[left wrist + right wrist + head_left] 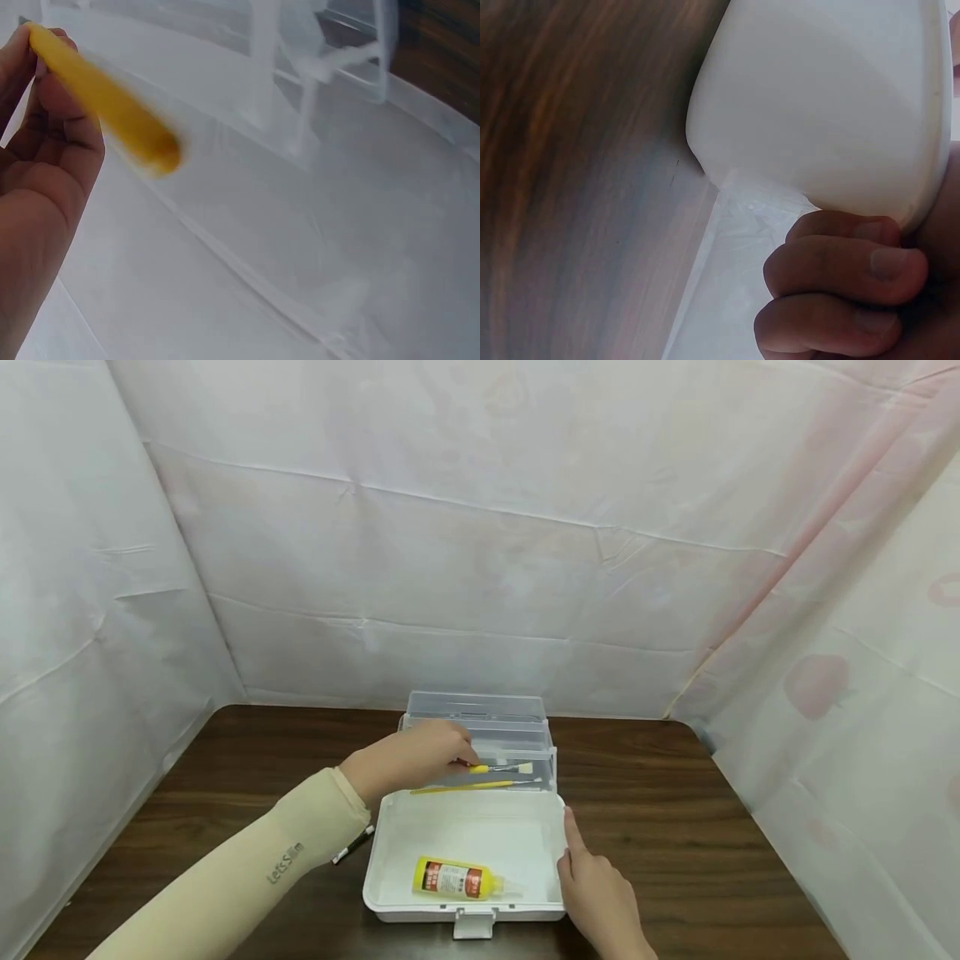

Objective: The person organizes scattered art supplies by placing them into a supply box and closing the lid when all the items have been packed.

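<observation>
My left hand point(423, 756) pinches a short yellow-handled brush point(504, 768) over the clear fold-out tray point(542, 752) of an open white box point(390, 827). In the left wrist view the yellow handle point(105, 101) is blurred between my fingers point(52, 142). A thin yellow brush point(475, 786) lies on the tray just in front. A yellow glue bottle point(453, 878) lies on its side inside the box. My right hand point(596, 889) grips the box's right wall, its index finger along the rim; the right wrist view shows the other fingers point(840, 270) curled against the box wall point(817, 112).
The box stands on a dark wooden table point(675, 827), with its latch point(472, 925) at the near edge. A black pen point(352, 845) lies on the table left of the box, beside my left sleeve. White sheeting point(480, 527) walls the table on three sides.
</observation>
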